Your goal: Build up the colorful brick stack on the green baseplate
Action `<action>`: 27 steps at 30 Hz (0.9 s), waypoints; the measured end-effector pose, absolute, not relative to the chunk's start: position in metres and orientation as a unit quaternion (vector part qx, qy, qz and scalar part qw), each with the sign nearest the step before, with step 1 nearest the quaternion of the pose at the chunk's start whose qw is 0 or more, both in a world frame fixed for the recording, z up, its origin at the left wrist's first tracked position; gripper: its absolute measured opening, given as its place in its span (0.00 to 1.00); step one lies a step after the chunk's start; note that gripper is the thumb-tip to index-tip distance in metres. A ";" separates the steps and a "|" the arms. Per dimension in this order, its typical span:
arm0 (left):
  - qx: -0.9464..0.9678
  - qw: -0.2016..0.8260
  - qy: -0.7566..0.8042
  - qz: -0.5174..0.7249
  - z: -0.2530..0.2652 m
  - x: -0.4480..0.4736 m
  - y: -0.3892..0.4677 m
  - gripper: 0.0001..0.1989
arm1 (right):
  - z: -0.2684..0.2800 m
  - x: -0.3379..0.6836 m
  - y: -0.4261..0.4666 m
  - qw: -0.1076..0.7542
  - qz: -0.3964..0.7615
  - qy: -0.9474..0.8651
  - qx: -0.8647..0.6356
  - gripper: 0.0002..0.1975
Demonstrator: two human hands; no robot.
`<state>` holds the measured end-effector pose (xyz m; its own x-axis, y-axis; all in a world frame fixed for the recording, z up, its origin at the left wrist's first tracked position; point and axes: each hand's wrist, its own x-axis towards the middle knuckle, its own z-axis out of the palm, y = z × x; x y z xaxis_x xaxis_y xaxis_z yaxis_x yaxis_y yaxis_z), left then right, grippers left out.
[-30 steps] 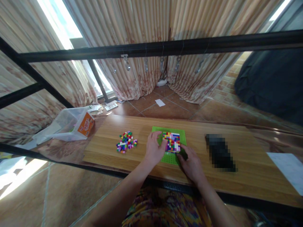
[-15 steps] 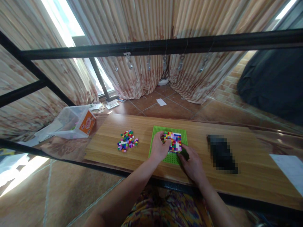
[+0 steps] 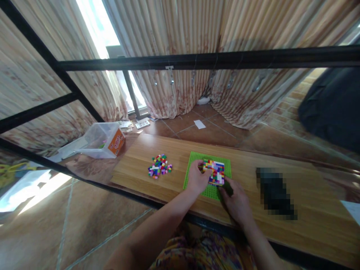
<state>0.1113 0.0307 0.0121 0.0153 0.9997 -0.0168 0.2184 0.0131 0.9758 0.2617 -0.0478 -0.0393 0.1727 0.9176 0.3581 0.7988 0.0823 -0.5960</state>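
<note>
My two hands at a many-coloured block [image 3: 218, 173], which stands on a green plate [image 3: 212, 192] laid on the wooden worktop [image 3: 135, 161]. The whole view has swung over the last second, so that everything lies further to the right than before; set against the block itself, the main change is in my left hand [image 3: 197, 180]. Its thumb, earlier at the block's left edge, now reaches over the left part of the top. The fingers of this hand are curled, with a small gap to the thumb; whether a brick is pinched between them I cannot tell. My right hand [image 3: 237, 198] has kept its place at the near right corner, thumb and forefinger well parted, the forefinger beside the block's right edge; I see nothing held within that gap, and whether the tips press on the block is too small to make out. The block has kept its place on the plate, so I judge the change to be one of hand position only, with the work now centred on the block's left side and the right hand perhaps steadying it. Unchanged: the pile [image 3: 161, 165] of loose bricks on the worktop, well to the left of the plate; the clear bin [image 3: 109, 150] with an orange label, beyond it; and the dark, pixelated object [image 3: 277, 193] right of my right hand
</note>
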 end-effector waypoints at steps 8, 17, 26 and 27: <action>0.693 0.209 0.552 0.414 0.006 0.038 0.019 0.13 | -0.042 0.264 -0.046 0.366 0.081 -0.640 -0.671 0.22; 0.736 0.009 0.607 0.299 -0.004 -0.023 0.027 0.10 | -0.042 0.264 -0.048 0.364 0.071 -0.636 -0.676 0.22; 0.743 0.006 0.614 0.268 -0.005 -0.025 0.033 0.07 | -0.042 0.264 -0.048 0.362 0.069 -0.643 -0.672 0.21; 0.744 0.009 0.611 0.269 -0.004 -0.025 0.033 0.06 | -0.041 0.264 -0.048 0.362 0.069 -0.643 -0.671 0.21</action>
<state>-0.0249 0.0332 -0.0042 0.1082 0.9148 0.3891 0.9046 -0.2529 0.3431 0.2637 -0.0476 -0.0415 0.1643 0.9133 0.3727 0.8127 0.0888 -0.5758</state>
